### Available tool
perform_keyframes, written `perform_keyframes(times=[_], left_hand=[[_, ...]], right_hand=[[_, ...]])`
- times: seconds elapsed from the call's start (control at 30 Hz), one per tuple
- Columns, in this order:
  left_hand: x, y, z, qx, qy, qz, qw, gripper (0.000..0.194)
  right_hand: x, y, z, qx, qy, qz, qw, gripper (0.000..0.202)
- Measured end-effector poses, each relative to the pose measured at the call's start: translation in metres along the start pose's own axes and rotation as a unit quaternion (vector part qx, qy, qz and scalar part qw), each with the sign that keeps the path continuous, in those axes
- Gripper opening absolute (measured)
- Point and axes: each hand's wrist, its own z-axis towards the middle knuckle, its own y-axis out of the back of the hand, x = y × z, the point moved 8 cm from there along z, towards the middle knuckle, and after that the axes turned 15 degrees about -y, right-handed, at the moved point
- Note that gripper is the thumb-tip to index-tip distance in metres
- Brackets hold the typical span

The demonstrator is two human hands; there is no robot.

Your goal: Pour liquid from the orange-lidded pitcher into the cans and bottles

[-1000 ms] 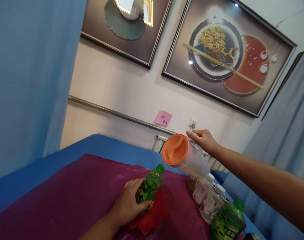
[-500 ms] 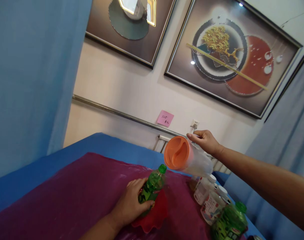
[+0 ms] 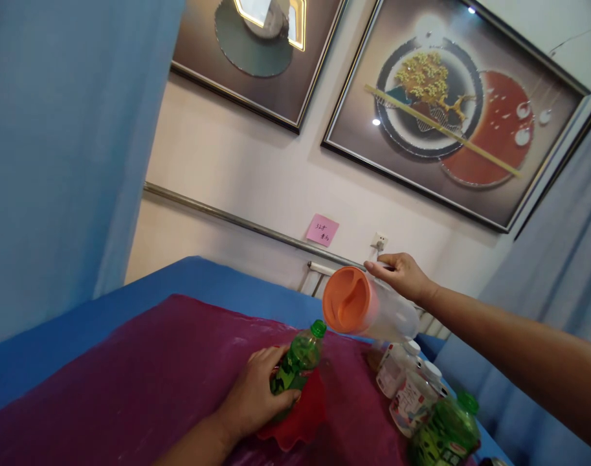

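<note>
My left hand (image 3: 256, 391) is wrapped round a small green bottle (image 3: 300, 362), which leans a little to the right over a red wavy-edged dish (image 3: 307, 414). Above and to the right, my right hand (image 3: 402, 275) grips the handle of a translucent pitcher (image 3: 392, 314). The pitcher is tipped on its side, and its orange lid (image 3: 346, 299) faces left, just above and right of the bottle's green top. Whether any liquid flows from it cannot be made out.
Two white-capped bottles (image 3: 412, 404) and a large green bottle (image 3: 448, 433) stand at the right edge of the maroon cloth (image 3: 169, 375). Blue curtains (image 3: 72, 149) hang on both sides. Framed pictures (image 3: 421, 123) and a metal rail (image 3: 246, 223) are on the wall.
The pitcher in my right hand has shifted very slightly right in view. My left hand and the green bottle look almost unmoved.
</note>
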Motion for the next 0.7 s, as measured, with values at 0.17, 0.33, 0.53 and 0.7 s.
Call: perform_keyframes(times=[0.17, 0.33, 0.53, 0.7], left_hand=[[0.0006, -0.0013, 0.0005, 0.019, 0.022, -0.003, 1.000, 0.070], [0.0000, -0.0026, 0.0007, 0.022, 0.022, -0.018, 0.999, 0.070], [0.0022, -0.0034, -0.0010, 0.013, 0.024, -0.019, 0.999, 0.070], [0.0012, -0.0029, -0.0006, 0.008, 0.021, -0.017, 1.000, 0.070]], right_hand=[[0.0037, 0.0015, -0.0018, -0.003, 0.007, -0.016, 1.000, 0.063], [0.0058, 0.0021, -0.0022, 0.001, 0.009, -0.020, 1.000, 0.064], [0.0085, 0.0020, -0.0022, -0.002, 0.010, -0.020, 1.000, 0.065], [0.0067, 0.0020, -0.0021, 0.002, 0.009, -0.025, 1.000, 0.064]])
